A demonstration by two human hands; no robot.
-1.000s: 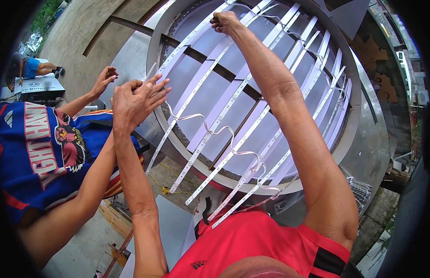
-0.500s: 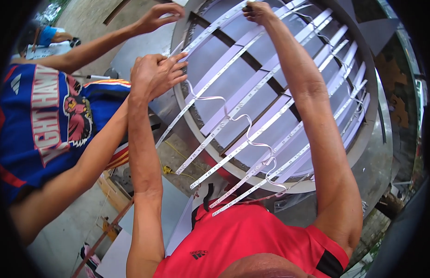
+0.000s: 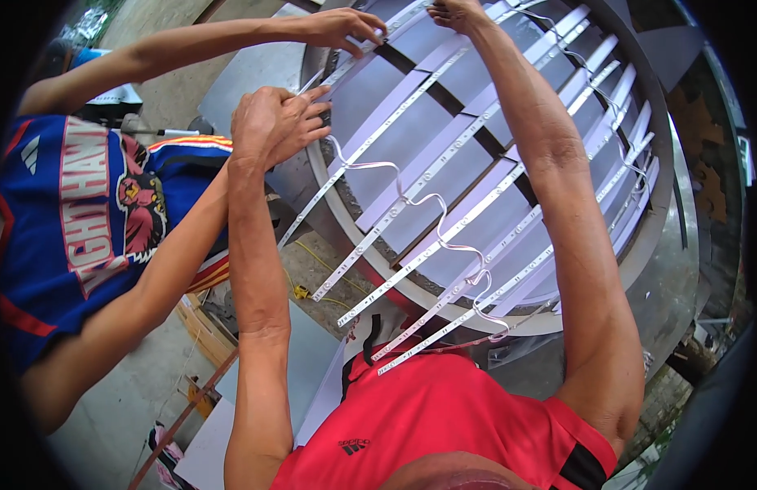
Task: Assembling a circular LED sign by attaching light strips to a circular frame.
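Your left hand (image 3: 276, 122) rests on the near rim of the big round metal frame (image 3: 681, 269). Its fingers are bent and close together, and the tips touch the end of a thin white light strip (image 3: 378, 139). You can't tell if they pinch it or just press on it. Your right hand (image 3: 458, 12) reaches far up to the top of the frame. It is curled shut there, but what it grips is cut off by the picture's edge.

The strip is long and flat, with small dots along it. It runs in a slant, from up by your right hand down past your left hand. Your left hand is the nearer one to its low end. More strips lie next to it, all slanting the same way. A wavy white wire (image 3: 427, 204) loops from strip to strip.

The frame looks smooth, grey and shiny. A co-worker's hand (image 3: 339, 26) in front of you touches the rim too, just above your left hand.
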